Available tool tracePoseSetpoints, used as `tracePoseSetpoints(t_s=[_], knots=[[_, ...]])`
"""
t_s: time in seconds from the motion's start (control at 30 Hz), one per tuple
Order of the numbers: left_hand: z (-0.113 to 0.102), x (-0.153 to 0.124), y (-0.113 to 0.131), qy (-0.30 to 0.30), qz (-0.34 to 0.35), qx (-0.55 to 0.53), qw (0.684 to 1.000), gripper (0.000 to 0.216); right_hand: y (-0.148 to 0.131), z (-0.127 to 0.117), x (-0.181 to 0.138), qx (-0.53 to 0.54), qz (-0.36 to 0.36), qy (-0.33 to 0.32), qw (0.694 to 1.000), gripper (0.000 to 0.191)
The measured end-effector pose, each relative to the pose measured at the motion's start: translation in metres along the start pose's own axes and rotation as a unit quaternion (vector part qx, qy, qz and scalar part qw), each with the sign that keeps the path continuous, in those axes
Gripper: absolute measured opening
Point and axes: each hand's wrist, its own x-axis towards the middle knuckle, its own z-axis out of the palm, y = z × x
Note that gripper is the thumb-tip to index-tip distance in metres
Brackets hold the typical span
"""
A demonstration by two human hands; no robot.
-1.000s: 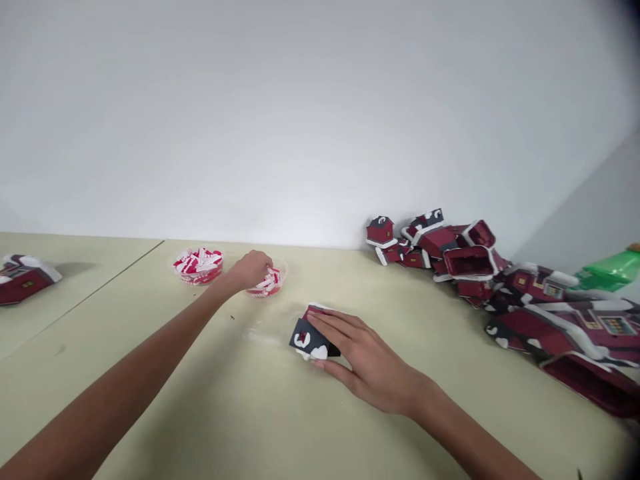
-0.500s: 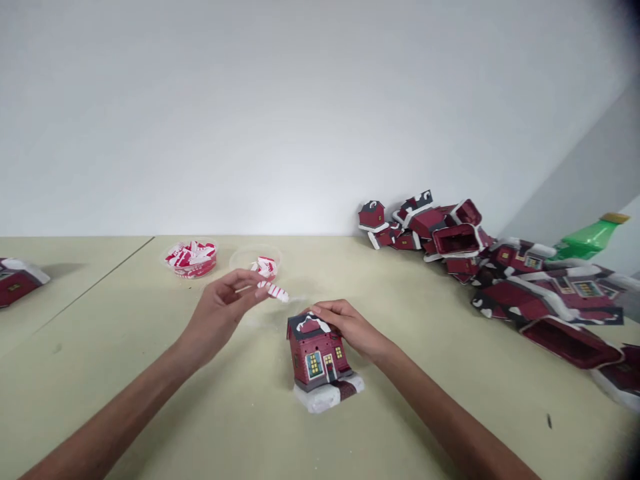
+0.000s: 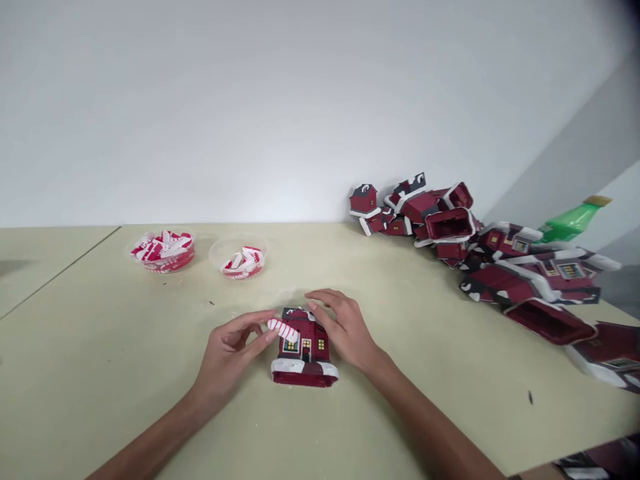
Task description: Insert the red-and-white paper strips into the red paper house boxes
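A red-and-white striped stick, perhaps a candy cane piece, is pinched in the fingers of my left hand. It crosses in front of the window of a small dark-red toy house. That house leans back on the table, its snowy white base and dark hollow underside turned toward me. At its upper right corner, my right hand holds the roof edge with thumb and bent fingers; the contact behind the roof is hidden.
Two clear round tubs, a fuller one and another, hold red-and-white pieces at the back left. A heap of similar toy houses lies at the right. A green bottle stands behind it. More houses show below the table's right edge.
The toy house has tipped back, so its hollow underside now shows. My left hand has brought the striped stick down and right, onto the house front. The view has shifted slightly.
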Motion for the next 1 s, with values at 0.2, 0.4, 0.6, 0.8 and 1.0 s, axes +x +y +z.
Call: tracePoseSetpoints(t_s=[0.2, 0.4, 0.6, 0.8, 1.0], knots=[[0.002, -0.002, 0.007, 0.002, -0.043, -0.028, 0.999, 0.039, -0.006, -0.006, -0.005, 0.051, -0.139, -0.05, 0.988, 0.035], [0.012, -0.008, 0.009, -0.074, -0.09, -0.12, 0.986, 0.037, -0.018, 0.004, -0.008, 0.082, -0.304, -0.056, 0.948, 0.031], [0.017, -0.011, 0.006, -0.085, -0.063, -0.052, 0.993, 0.033, -0.014, 0.006, -0.008, 0.117, -0.319, -0.031, 0.94, 0.023], [0.011, -0.015, 0.003, -0.102, -0.041, 0.026, 0.994, 0.054, -0.012, -0.011, -0.008, 0.069, -0.139, 0.027, 0.988, 0.017], [0.012, -0.016, 0.0, -0.141, -0.066, -0.004, 0.988, 0.074, -0.011, -0.015, -0.007, -0.026, -0.187, -0.051, 0.981, 0.02]])
